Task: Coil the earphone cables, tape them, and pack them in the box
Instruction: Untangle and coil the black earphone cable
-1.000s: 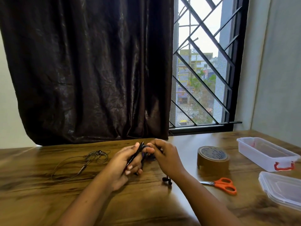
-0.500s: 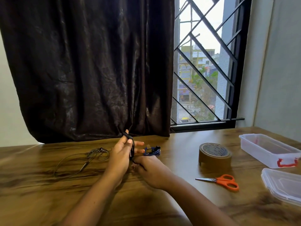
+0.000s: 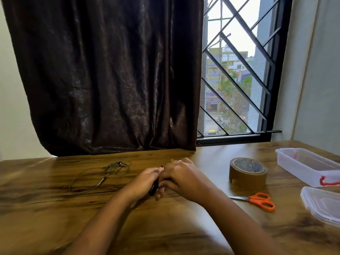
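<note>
My left hand (image 3: 145, 181) and my right hand (image 3: 181, 176) are pressed together at the middle of the wooden table (image 3: 55, 208). Both close around a black earphone set (image 3: 154, 186), of which only a dark piece shows between them. A second earphone cable (image 3: 103, 173) lies loose and uncoiled on the table to the left. To the right of my hands stands a roll of brown tape (image 3: 247, 171). The clear plastic box (image 3: 307, 165) with a red latch sits open at the far right, and its lid (image 3: 323, 204) lies in front of it.
Orange-handled scissors (image 3: 257, 200) lie in front of the tape roll. A dark curtain (image 3: 110, 80) hangs behind the table, with a barred window (image 3: 237, 80) to its right and a wall at the far right.
My hands have come down together onto the table; the left one was raised, holding the black cable up. The blue-black bundle seen beside them is now covered by my right hand.
</note>
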Demonstrator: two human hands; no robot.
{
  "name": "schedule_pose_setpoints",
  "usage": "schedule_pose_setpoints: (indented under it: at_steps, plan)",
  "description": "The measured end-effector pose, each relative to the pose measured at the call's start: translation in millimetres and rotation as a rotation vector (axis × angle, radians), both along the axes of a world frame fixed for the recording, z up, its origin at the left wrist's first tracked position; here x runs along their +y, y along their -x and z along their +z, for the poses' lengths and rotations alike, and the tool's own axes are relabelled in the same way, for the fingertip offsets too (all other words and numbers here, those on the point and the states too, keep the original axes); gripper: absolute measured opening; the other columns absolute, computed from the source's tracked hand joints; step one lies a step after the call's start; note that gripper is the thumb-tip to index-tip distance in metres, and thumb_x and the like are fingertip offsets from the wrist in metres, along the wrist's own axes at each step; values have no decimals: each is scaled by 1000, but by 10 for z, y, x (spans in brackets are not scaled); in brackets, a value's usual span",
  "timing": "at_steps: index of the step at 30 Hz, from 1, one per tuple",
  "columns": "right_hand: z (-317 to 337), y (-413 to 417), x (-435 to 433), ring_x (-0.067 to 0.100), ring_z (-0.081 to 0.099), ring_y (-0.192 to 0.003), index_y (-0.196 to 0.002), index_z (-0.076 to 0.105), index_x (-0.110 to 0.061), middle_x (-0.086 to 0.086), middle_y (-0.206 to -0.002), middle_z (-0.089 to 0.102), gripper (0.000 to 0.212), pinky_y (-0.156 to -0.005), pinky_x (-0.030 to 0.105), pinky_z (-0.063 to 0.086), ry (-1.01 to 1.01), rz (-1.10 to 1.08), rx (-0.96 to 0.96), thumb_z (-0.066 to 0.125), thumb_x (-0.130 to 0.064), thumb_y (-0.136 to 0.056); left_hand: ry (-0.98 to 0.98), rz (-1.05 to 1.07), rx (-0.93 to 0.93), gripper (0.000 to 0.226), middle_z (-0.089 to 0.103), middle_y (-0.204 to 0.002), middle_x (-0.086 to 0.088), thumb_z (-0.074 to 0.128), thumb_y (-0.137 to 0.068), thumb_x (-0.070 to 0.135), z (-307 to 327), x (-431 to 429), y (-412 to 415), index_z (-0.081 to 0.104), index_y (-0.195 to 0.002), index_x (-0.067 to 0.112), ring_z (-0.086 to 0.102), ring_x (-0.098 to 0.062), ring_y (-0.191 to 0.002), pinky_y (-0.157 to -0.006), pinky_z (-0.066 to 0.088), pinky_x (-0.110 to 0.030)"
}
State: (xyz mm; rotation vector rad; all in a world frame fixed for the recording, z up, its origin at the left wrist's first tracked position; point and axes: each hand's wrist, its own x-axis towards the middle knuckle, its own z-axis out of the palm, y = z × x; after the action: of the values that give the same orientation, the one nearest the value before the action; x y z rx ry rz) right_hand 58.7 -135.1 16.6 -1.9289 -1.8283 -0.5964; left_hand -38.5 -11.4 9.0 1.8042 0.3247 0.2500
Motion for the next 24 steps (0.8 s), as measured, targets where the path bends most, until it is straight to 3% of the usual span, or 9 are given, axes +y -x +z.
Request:
schedule_pose_setpoints:
  at_steps: [6,9,14,16,19,24]
  plan:
    - [8,-84,11,7,54,-91,-93,67,-31,-14,-94,62,10,-84,33,45,-125,77,85,60,-25,-88,204,-32,18,50,41,-51,-2,26,-100,43,47,-72,62,57,-86,6,35,-13,-44,-54,42,-30]
    - [-33,-138,45,-5,50,-88,-94,68,-24,-20,-91,55,10,-83,19,45,-157,128,198,62,-19,-88,296,-83,18,62,35,-50,-3,26,-98,48,73,-84,65,63,-76,3,31,-14,-44,-51,40,-28]
    - [-98,-191,66,-2,56,-91,-98,68,-18,-11,-95,62,13,-81,11,42,-162,98,434,57,-15,-92,437,-101,9,53,32,-50,-3,33,-97,41,100,-63,67,58,-73,2,36,-13,-42,-49,46,-28]
    - [-94,-164,56,-5,55,-82,-92,66,-22,-14,-86,61,17,-73,10,40,-105,57,554,51,-15,-96,490,-112,-19,44,34,-50,-2,37,-96,35,93,-43,60,57,-77,1,40,-12,-43,-51,50,-29]
    - [-98,-135,39,-3,52,-69,-73,59,-32,-14,-70,57,32,-68,19,42,-81,27,799,45,-19,-99,544,-154,-82,30,39,-54,-3,46,-87,28,81,-27,46,57,-85,0,45,-14,-50,-59,54,-32]
    - [-104,-55,52,17,61,-77,-92,59,-18,3,-86,60,21,-59,28,51,-102,144,1327,41,-24,-101,631,-221,-141,20,43,-57,-3,47,-86,21,78,-13,56,55,-84,3,50,-14,-54,-62,55,-32]
